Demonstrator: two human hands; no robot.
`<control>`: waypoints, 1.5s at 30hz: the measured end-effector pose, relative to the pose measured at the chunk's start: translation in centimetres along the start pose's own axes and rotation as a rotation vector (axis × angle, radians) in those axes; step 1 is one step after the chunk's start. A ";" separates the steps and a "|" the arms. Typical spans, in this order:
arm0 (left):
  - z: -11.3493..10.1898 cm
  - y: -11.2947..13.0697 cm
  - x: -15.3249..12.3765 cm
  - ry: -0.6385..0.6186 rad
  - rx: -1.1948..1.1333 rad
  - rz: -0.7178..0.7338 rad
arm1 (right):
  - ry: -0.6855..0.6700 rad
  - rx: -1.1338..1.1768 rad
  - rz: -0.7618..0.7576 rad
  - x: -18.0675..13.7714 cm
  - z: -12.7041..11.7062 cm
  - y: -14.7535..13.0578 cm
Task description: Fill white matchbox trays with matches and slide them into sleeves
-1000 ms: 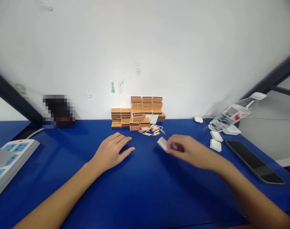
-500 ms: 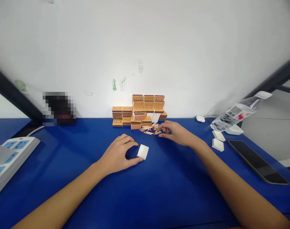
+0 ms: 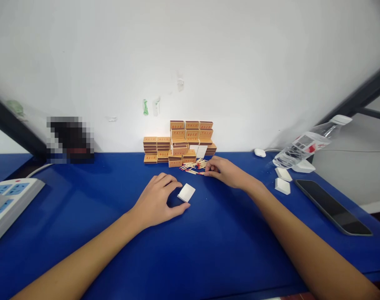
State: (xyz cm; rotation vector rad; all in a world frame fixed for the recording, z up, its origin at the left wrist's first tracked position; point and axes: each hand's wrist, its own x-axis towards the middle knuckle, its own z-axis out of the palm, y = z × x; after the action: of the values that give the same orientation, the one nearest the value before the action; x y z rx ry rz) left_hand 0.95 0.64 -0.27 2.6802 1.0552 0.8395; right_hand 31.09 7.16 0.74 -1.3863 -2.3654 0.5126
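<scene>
My left hand (image 3: pixel 157 200) curls around a small white matchbox tray (image 3: pixel 186 192) on the blue table (image 3: pixel 190 246), thumb and fingertips touching its edges. My right hand (image 3: pixel 224 171) reaches forward to a loose pile of red-tipped matches (image 3: pixel 194 167), its fingers pinched together on some of them. Behind the pile, stacked brown matchboxes (image 3: pixel 180 141) stand against the white wall.
Two more white trays (image 3: pixel 283 180) lie at the right beside a tilted water bottle (image 3: pixel 305 146) and a black phone (image 3: pixel 333 207). A white power strip (image 3: pixel 5 202) sits at the left edge. A small white earbud case (image 3: pixel 260 153) rests by the wall.
My right hand carried the white tray to the middle, left it by my left hand and moved forward to the matches. My left hand closed around the tray.
</scene>
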 end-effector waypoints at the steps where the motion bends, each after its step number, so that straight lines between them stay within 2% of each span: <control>1: 0.1 0.1 0.1 0.007 0.011 0.001 | -0.009 -0.002 0.014 -0.1 0.0 -0.2; 7: 0.8 0.0 0.3 -0.014 0.039 0.013 | -0.057 -0.038 0.047 -0.7 0.2 -1.4; 13: 0.1 -0.5 -0.2 -0.025 -0.006 0.012 | -0.100 -0.078 0.028 -1.1 0.7 -1.1; 20: 0.0 -0.7 -0.5 -0.021 -0.005 0.044 | -0.071 -0.219 -0.021 -1.8 1.2 -0.7; 25: 0.0 -0.9 -0.4 -0.011 0.000 0.037 | -0.040 -0.200 -0.016 -2.3 0.8 -0.7; 29: -0.1 -1.0 -0.4 -0.004 0.011 0.043 | -0.005 -0.154 -0.046 -2.6 0.8 -2.6; 32: -0.1 -0.8 -0.5 -0.011 0.013 0.052 | 0.037 -0.179 -0.123 -2.8 1.6 -4.8; 40: 0.0 0.0 -0.6 0.006 0.027 0.114 | 0.055 -0.720 -0.396 -3.8 4.4 -9.6; 42: 0.0 0.1 -0.6 0.002 0.026 0.117 | 0.057 -0.766 -0.410 -3.9 4.7 -10.3; 45: 0.0 0.2 -0.5 -0.014 0.018 0.116 | 0.031 -0.666 -0.416 -3.9 4.6 -10.1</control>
State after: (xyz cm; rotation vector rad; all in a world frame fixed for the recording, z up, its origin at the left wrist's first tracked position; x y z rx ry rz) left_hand 0.71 0.16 -0.43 2.7810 0.9163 0.8336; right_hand 23.10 -1.52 1.09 -1.0419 -2.8171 -0.4463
